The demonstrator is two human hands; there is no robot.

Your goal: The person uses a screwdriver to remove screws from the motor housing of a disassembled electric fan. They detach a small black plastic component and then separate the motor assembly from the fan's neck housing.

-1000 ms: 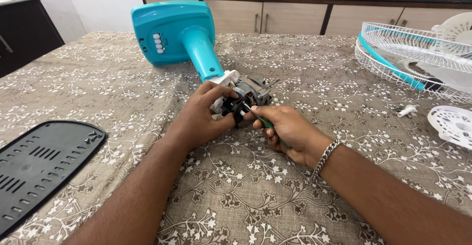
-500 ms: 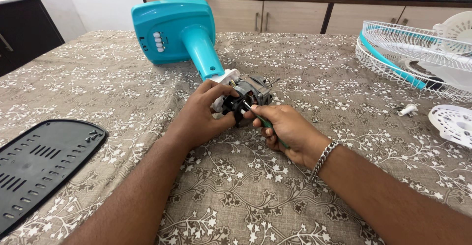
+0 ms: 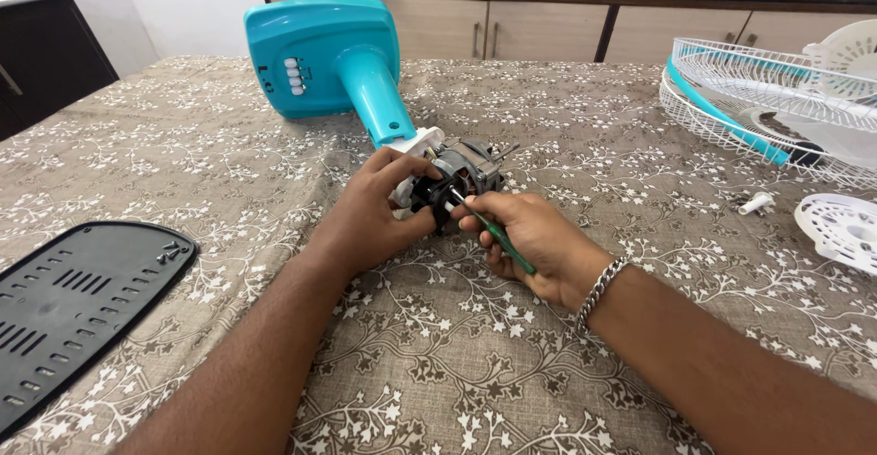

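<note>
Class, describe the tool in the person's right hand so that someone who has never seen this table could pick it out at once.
Start at the turquoise fan base lying on the patterned tablecloth and follow its neck down to the bare motor. The right hand there grips a thin screwdriver, tip against the motor. It alone has a slim green handle.

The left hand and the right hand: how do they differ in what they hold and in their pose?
The left hand grips the grey fan motor; the right hand holds a green screwdriver. The left hand wraps the motor's near end; the right hand pinches the tool, tip toward the motor. Both rest on the patterned tablecloth.
</note>
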